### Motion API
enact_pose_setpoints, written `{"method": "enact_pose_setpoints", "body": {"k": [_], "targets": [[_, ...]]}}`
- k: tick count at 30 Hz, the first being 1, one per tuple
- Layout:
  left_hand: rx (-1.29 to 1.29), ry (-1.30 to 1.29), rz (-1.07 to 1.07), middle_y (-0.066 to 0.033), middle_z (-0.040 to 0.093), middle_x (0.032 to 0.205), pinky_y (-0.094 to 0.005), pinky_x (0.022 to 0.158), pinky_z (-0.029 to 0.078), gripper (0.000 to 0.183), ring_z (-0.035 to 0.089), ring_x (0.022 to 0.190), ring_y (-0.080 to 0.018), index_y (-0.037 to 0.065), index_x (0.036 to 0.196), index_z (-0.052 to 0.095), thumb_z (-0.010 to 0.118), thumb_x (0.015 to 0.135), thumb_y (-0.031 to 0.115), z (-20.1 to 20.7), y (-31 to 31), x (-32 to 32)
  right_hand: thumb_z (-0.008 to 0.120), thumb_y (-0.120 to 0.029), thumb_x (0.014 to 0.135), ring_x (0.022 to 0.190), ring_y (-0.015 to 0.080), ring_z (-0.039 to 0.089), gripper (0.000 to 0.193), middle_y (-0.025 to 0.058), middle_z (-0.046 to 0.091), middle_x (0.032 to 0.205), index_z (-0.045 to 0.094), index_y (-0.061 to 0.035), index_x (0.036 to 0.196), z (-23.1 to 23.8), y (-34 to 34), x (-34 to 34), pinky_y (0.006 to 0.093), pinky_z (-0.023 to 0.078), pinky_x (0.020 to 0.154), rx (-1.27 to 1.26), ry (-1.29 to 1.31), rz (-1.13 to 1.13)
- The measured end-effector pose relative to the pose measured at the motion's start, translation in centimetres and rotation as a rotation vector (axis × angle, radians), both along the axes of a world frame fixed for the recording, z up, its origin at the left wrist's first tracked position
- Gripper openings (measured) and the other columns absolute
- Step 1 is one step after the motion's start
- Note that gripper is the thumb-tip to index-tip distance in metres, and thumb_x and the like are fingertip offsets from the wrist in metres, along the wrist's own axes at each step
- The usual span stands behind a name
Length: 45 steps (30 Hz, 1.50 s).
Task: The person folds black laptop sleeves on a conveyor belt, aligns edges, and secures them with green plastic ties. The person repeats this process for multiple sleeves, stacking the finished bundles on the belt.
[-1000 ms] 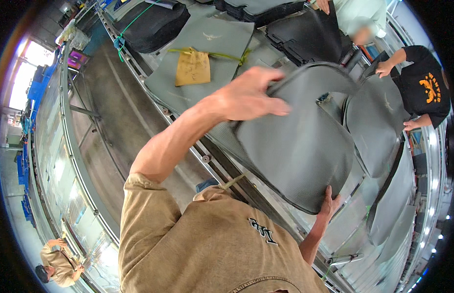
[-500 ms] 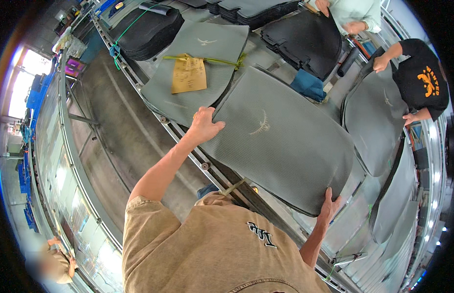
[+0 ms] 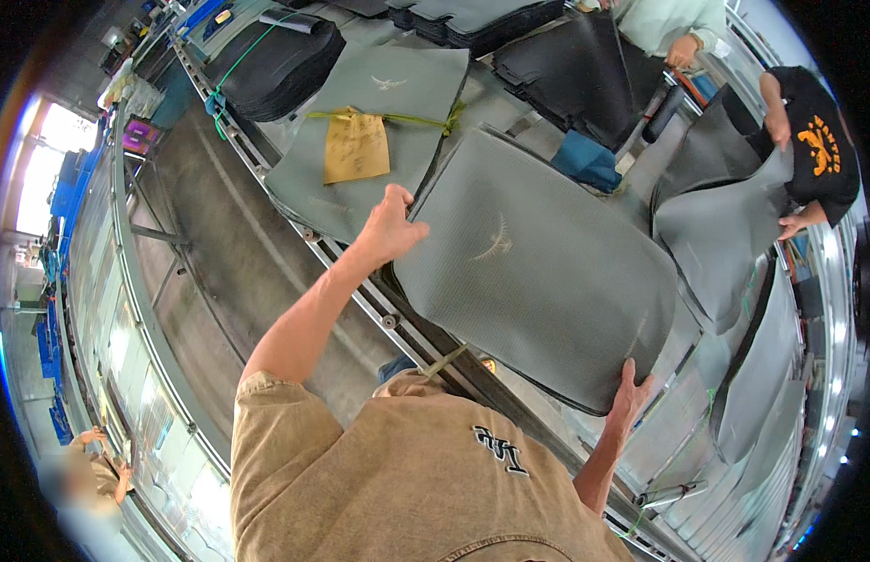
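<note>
A stack of grey textured sheets with rounded corners and a pale mark on top lies before me. My left hand is at its upper left corner, the thumb by the top sheet's edge and the fingers apart from it. Against the lower right corner rests my right hand, thumb uppermost and fingers extended along the edge; their undersides are hidden. Beyond my left hand lies another grey stack, tied with a yellow-green strip that holds a handwritten yellow paper tag.
Black sheet stacks and a blue cloth lie farther back. A co-worker in black handles a grey sheet at right; another in pale green stands at the back. A metal rail edges the table.
My left hand has shifted slightly up along the stack's edge, its fingers lifting. My right hand stays at the corner. The co-worker in black has lifted and bent a grey sheet.
</note>
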<state>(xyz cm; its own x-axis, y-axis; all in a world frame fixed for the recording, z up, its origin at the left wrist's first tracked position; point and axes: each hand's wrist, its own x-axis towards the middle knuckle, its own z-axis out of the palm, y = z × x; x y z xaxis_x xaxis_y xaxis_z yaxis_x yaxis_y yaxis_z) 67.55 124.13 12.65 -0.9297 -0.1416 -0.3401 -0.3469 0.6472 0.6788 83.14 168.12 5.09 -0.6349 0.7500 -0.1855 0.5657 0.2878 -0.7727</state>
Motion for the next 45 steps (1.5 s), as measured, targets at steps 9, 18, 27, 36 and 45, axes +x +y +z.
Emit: {"method": "enact_pose_setpoints", "body": {"k": [9,18,27,36,45], "targets": [[0.094,-0.265,-0.183,-0.0155,0.059,0.112,-0.0339,0.089,0.044,0.060,0.055,0.103,-0.0219,-0.006,0.121,0.051,0.073,0.073,0.023,-1.6,-1.1,-1.9,0.065,-0.029,0.083,0.102,0.0294,0.054,0.058,0.0192,0.055,0.116,0.047,0.0081,0.123,0.4,-0.2,-0.3,0.0377,0.041,0.088,0.014,-0.018,0.003],[0.409,0.028,-0.382,-0.0105,0.066,0.090,-0.0294,0.076,0.049,0.041,0.060,0.086,-0.0166,-0.004,0.105,0.061,0.069,0.071,0.016,9.4,6.6,-4.1,0.067,-0.033,0.081,0.093,0.0304,0.057,0.057,0.0213,0.059,0.106,0.051,0.0090,0.115,0.1,0.8,-0.5,0.0376,0.043,0.083,0.103,-0.008,0.105],[0.315,0.387,-0.467,-0.0116,0.066,0.088,-0.0306,0.078,0.046,0.050,0.057,0.083,-0.0148,-0.006,0.101,0.062,0.074,0.067,0.029,14.4,10.4,-2.5,0.069,-0.039,0.079,0.097,0.0270,0.057,0.062,0.0186,0.060,0.109,0.052,0.0076,0.117,-0.4,0.9,-0.1,0.0351,0.043,0.086,0.012,0.065,0.164],[0.368,-0.040,-0.155,-0.0141,0.063,0.102,-0.0306,0.081,0.048,0.061,0.061,0.089,-0.0199,-0.014,0.117,0.049,0.072,0.072,0.020,2.1,0.1,-1.5,0.069,-0.031,0.077,0.097,0.0336,0.060,0.055,0.0230,0.062,0.105,0.053,0.0053,0.116,1.6,0.1,-0.6,0.0399,0.046,0.086,-0.020,0.017,0.049],[0.446,-0.215,-0.013,-0.0122,0.060,0.109,-0.0341,0.085,0.047,0.050,0.058,0.096,-0.0215,-0.004,0.119,0.051,0.068,0.077,0.019,-2.1,-1.4,0.4,0.067,-0.033,0.075,0.110,0.0383,0.045,0.055,0.0222,0.049,0.114,0.051,0.0047,0.112,1.5,-0.5,0.4,0.0453,0.039,0.092,0.309,-0.107,0.088]]}}
